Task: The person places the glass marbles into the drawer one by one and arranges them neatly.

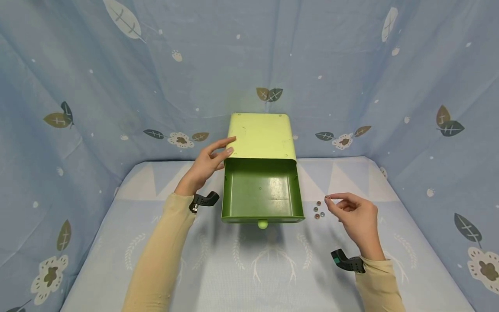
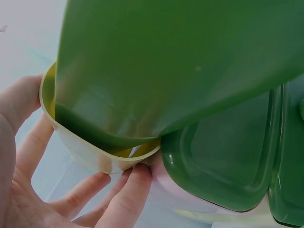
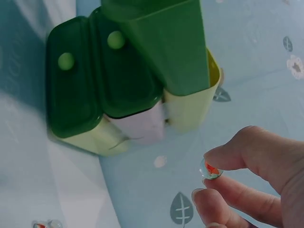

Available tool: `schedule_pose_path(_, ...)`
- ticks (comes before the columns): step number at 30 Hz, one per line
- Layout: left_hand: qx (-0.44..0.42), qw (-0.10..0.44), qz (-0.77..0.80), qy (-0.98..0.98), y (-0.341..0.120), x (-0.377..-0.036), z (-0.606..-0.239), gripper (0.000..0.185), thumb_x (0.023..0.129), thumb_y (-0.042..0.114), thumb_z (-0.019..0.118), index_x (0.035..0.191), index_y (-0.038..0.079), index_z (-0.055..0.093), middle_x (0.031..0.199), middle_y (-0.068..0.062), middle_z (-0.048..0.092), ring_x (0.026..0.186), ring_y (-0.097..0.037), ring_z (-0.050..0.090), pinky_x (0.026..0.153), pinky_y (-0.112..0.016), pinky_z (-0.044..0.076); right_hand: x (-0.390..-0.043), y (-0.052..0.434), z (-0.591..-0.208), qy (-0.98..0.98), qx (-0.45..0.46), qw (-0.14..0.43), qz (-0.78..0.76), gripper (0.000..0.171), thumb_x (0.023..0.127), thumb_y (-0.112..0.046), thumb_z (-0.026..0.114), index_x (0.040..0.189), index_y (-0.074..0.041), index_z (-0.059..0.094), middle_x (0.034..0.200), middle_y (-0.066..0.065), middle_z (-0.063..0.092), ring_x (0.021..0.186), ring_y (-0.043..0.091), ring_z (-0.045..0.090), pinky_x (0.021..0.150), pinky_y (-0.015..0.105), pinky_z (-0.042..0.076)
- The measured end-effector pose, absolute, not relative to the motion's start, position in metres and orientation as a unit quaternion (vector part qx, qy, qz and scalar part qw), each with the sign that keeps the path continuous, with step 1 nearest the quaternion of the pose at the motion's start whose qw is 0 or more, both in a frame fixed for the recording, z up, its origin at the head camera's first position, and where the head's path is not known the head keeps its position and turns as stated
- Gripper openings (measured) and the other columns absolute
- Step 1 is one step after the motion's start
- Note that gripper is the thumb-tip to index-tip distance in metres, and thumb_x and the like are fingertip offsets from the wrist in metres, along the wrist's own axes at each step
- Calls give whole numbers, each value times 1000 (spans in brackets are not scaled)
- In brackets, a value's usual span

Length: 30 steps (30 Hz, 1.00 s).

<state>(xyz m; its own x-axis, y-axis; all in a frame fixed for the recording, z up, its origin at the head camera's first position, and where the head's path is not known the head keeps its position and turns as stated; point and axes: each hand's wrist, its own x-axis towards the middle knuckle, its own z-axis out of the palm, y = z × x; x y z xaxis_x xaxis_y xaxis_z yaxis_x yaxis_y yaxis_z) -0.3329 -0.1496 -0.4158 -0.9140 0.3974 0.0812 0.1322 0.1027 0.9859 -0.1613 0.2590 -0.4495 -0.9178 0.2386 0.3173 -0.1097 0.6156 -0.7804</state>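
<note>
Blue leaf-print cloth covers the table (image 1: 273,277) and walls. My right hand (image 1: 356,216) pinches a glass marble (image 3: 211,169) beside the open green drawer (image 1: 262,190); my left hand (image 1: 204,164) rests straight fingers (image 2: 128,190) against the cabinet (image 1: 262,135).

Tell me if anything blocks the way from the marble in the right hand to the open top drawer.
Nothing visible does. The right hand pinches a marble just right of the open drawer, whose tray looks empty; the loose marbles lie low on the cloth.

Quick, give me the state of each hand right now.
Left hand: open, straight fingers resting against the side of the drawer box.
Right hand: pinching a glass marble between thumb and fingers.
</note>
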Motion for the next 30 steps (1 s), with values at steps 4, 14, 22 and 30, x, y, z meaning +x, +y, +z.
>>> schedule_pose_path(4,180,101,643,737,-149,-333,-416,51,113,43,64,163,36,55,167,-6,35,150,-32,45,122,-64,40,-162,257,-446,-876,-24,204,437,17,98,-25,88,106,-10,87,74,3,73,55,21,62,48,27,47)
schedule_pose_path(14,178,100,644,737,-148,-334,-417,51,113,43,65,163,35,56,168,-7,34,152,-33,44,123,-65,38,-161,253,-434,-879,-2,213,426,13,97,-23,89,105,-13,87,73,0,72,58,20,61,50,26,47)
schedule_pose_path(22,178,99,643,738,-148,-334,-416,51,113,42,64,162,34,56,168,-8,35,150,-33,45,123,-64,39,-159,249,-421,-879,24,227,418,8,97,-19,89,104,-15,88,72,-3,71,64,16,63,59,25,47)
schedule_pose_path(30,178,100,643,738,-149,-335,-416,51,113,42,64,163,34,56,167,-8,35,150,-33,45,123,-64,39,-158,244,-409,-877,39,228,422,9,96,-19,90,104,-20,88,73,-4,71,65,16,64,68,23,51)
